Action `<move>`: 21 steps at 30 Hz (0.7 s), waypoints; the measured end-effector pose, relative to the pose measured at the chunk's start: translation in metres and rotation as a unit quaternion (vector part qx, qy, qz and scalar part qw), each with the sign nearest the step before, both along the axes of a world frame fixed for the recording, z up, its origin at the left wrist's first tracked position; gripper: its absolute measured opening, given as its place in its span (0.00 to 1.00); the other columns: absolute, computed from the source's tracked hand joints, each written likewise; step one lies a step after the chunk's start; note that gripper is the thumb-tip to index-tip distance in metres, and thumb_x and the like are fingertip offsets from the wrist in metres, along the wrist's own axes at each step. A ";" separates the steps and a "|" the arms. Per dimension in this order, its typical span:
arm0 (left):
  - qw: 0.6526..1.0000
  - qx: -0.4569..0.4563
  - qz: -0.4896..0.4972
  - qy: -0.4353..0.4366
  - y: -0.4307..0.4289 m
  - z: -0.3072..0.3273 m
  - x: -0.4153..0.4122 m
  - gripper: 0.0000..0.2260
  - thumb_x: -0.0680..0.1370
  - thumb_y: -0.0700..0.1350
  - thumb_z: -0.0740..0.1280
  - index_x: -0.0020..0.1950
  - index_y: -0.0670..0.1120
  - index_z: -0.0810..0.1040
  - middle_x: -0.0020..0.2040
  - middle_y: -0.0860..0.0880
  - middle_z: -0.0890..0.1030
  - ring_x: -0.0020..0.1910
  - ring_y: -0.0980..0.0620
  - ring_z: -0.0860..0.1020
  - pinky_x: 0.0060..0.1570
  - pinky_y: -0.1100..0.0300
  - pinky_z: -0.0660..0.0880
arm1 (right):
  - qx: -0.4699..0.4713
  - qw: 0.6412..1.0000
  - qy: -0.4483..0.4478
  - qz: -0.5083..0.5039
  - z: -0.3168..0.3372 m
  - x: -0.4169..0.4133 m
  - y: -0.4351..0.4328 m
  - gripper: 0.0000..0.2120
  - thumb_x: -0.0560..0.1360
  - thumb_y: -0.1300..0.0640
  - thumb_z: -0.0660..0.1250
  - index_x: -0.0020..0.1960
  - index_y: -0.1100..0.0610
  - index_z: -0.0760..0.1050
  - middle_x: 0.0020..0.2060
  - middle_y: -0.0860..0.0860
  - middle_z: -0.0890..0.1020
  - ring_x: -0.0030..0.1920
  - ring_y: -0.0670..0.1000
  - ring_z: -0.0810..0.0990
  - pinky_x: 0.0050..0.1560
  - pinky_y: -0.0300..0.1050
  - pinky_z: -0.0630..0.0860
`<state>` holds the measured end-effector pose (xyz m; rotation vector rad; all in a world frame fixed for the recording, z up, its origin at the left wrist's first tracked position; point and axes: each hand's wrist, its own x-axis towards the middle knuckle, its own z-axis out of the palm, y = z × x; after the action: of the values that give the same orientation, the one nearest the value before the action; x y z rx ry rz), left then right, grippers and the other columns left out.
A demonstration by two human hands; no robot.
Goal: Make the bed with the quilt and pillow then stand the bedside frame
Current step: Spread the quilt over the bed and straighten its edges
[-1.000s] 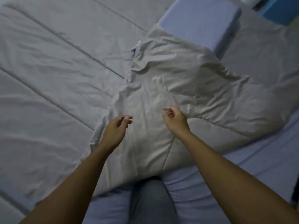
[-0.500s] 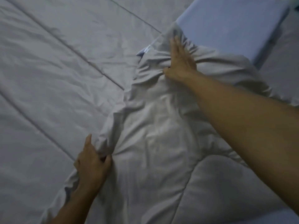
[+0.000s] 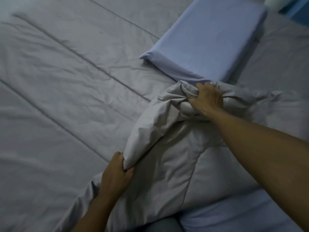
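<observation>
Seen from above, looking down over a bed (image 3: 70,84) covered in a pale grey sheet crossed by stitched lines. Grey quilt (image 3: 180,156) bunched in a rumpled heap at the near right, not yet spread. Left hand (image 3: 115,176) closed tight on a folded corner of the quilt near the bottom centre; right hand (image 3: 208,99) further away, fingers clenched into a gathered wad of the same edge. Both grips fully shut on fabric, the quilt's folded edge stretched taut between them. Blue pillow (image 3: 210,42) lying flat at the upper right, its near end just beside the right hand — touching or not, hard to tell. Bedside frame not in view.

Likely step: opening the quilt out. Best done by keeping both holds firm, lifting the edge clear of the heap, then drawing the hands apart and out across the bare sheet — slowly, to avoid dragging the pillow along.
</observation>
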<state>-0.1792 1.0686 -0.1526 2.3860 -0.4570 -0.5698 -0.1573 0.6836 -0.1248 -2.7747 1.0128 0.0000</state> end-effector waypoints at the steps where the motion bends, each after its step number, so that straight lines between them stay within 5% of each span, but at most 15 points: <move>1: 1.000 -0.017 -0.016 0.003 0.006 0.007 -0.010 0.16 0.68 0.61 0.56 0.49 0.52 0.71 0.45 0.55 0.73 0.40 0.52 0.73 0.39 0.58 0.65 | -0.014 1.000 -0.019 0.000 0.003 -0.020 0.011 0.18 0.67 0.45 0.70 0.54 0.53 0.78 0.56 0.58 0.78 0.58 0.63 0.76 0.60 0.55 0.73; 4: 0.996 -0.052 -0.072 -0.005 0.030 0.034 -0.039 0.21 0.69 0.62 0.58 0.56 0.51 0.68 0.46 0.54 0.77 0.42 0.50 0.77 0.38 0.58 0.67 | -0.052 0.986 -0.109 0.112 0.013 -0.083 0.050 0.14 0.61 0.53 0.71 0.45 0.55 0.78 0.51 0.57 0.78 0.53 0.62 0.76 0.55 0.52 0.71; 7: 0.991 -0.061 -0.114 -0.021 0.056 0.068 -0.066 0.22 0.69 0.62 0.60 0.57 0.53 0.64 0.44 0.49 0.79 0.42 0.44 0.79 0.37 0.53 0.72 | -0.026 0.959 -0.150 0.240 0.032 -0.147 0.090 0.12 0.59 0.58 0.66 0.41 0.59 0.77 0.46 0.57 0.82 0.59 0.63 0.79 0.63 0.53 0.71; 11: 0.982 -0.056 -0.180 -0.027 0.088 0.100 -0.101 0.25 0.70 0.60 0.64 0.64 0.54 0.65 0.48 0.45 0.83 0.48 0.39 0.81 0.41 0.50 0.76 | 0.061 0.984 -0.088 0.143 0.065 -0.240 0.145 0.18 0.57 0.60 0.70 0.45 0.51 0.72 0.37 0.57 0.79 0.43 0.63 0.80 0.45 0.52 0.76; 16: 0.963 -0.034 -0.268 0.007 0.111 0.129 -0.164 0.22 0.73 0.64 0.60 0.62 0.53 0.68 0.48 0.45 0.83 0.48 0.40 0.80 0.43 0.50 0.75 | 0.188 0.979 0.062 0.035 0.091 -0.368 0.222 0.25 0.63 0.54 0.70 0.57 0.43 0.67 0.46 0.51 0.84 0.46 0.59 0.83 0.47 0.50 0.79; 21: 0.915 -0.063 -0.392 0.067 0.114 0.155 -0.228 0.10 0.77 0.48 0.60 0.55 0.45 0.65 0.41 0.50 0.73 0.37 0.51 0.73 0.39 0.56 0.65 | 0.246 0.962 0.103 -0.052 0.118 -0.472 0.276 0.19 0.67 0.51 0.71 0.55 0.41 0.69 0.43 0.46 0.79 0.47 0.57 0.82 0.43 0.46 0.73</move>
<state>-0.4069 1.1829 0.0025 1.9547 -1.3634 -1.0027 -0.6298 0.9593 -0.0063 -2.2984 1.0335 0.4696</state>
